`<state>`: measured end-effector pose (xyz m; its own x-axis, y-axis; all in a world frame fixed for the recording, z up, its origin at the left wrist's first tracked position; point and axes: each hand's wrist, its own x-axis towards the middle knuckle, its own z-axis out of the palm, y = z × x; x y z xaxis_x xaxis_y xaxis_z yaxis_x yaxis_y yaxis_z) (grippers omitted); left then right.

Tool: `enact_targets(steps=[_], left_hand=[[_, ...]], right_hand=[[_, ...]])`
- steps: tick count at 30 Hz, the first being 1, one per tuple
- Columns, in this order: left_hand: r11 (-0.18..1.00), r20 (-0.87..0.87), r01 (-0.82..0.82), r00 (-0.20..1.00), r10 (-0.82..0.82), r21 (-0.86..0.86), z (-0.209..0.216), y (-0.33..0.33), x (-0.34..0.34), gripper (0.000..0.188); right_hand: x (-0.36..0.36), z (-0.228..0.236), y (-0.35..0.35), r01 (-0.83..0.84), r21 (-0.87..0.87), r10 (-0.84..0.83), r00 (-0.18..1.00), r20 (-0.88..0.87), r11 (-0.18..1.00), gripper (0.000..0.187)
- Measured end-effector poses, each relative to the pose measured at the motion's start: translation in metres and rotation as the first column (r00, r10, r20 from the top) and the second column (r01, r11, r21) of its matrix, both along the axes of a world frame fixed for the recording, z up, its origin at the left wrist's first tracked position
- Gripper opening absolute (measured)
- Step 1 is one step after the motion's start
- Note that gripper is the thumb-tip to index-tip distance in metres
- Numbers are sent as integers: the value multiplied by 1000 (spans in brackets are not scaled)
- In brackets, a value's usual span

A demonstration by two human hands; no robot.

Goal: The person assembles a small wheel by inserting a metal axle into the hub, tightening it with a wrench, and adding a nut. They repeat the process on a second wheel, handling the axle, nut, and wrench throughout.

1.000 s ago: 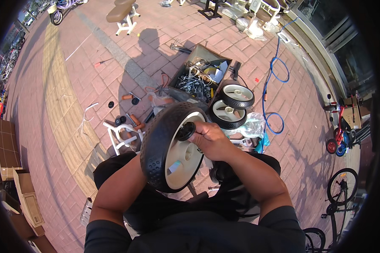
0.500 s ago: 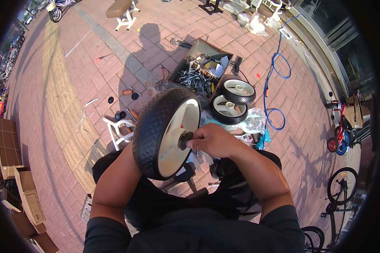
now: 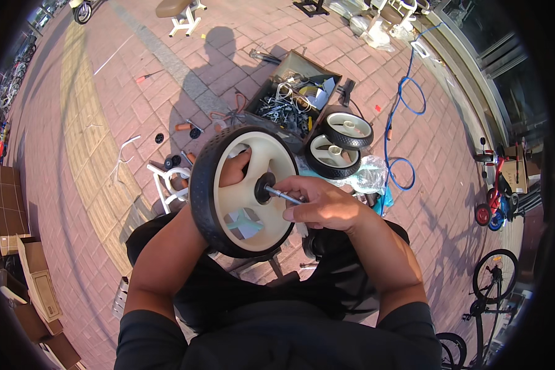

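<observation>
A wheel [image 3: 214,185] with a black dimpled tyre and a cream spoked rim stands upright before me. My left hand [image 3: 233,170] grips it from behind. Its fingers show through an upper opening between the spokes; the rest is hidden by the wheel. At the hub sits a dark round bushing [image 3: 263,188]. Between the fingers of my right hand [image 3: 327,202] is a thin silvery metal rod [image 3: 282,195], its end at the bushing's centre. How deep the rod sits in the hub I cannot tell.
Beyond the wheel stands a metal toolbox [image 3: 301,68] full of bolts and loose parts. Two similar wheels [image 3: 369,137] lie right of it, partly stacked. A white tubular frame [image 3: 164,185] and screwdrivers lie to the left. A blue hose [image 3: 386,154] runs along the right paving.
The wheel has turned so its cream face shows more. My right hand, earlier pinching the dark bushing at the hub, now holds a metal rod against it.
</observation>
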<state>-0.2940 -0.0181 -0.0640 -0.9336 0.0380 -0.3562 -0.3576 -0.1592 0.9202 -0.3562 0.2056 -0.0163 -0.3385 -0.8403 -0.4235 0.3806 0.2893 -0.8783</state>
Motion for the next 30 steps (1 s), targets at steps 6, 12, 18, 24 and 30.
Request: enact_targets(steps=[6,12,18,24,30], left_hand=[[959,17,-142,990,142,244,-36,-6,-5,28],[842,190,-185,977,100,506,-51,-19,7,29],[692,326,-201,944,-52,694,-73,-28,14,29],[588,282,-165,953,-111,792,-65,-22,13,30],[928,-146,-131,970,192,349,-2,-18,-1,33]], right_hand=[[0,6,0,100,171,-33,933,-359,980,20],[-7,10,3,8,130,48,908,-415,991,14],[-5,-2,-3,42,92,-6,931,-364,995,14],[8,-21,-14,44,104,26,808,-588,994,19],[6,-38,-12,248,-27,-249,968,-31,968,2]])
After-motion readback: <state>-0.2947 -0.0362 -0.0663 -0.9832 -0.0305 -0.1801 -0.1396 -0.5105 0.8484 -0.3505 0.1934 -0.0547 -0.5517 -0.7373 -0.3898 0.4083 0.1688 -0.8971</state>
